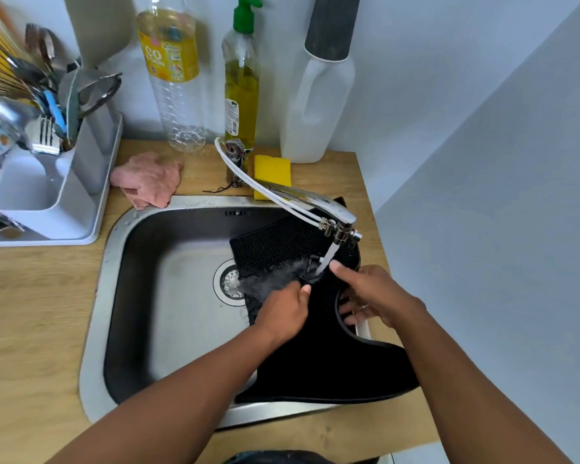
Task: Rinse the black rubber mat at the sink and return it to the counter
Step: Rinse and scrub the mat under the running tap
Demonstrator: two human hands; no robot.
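- i saw the black rubber mat [318, 356] in the sink [168, 296], tap [315, 202] running at one o'clock.
- my left hand [283, 313] pinched its fold.
- my right hand [372, 296] curled round its edge.

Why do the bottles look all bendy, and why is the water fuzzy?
In the head view, the wide-angle lens bends things near the edges, so the oil bottle and soap bottle lean. The running water and the splash on the black mat are smeared by motion blur, as is the left hand. Soft daylight gives a bright glare on the faucet.
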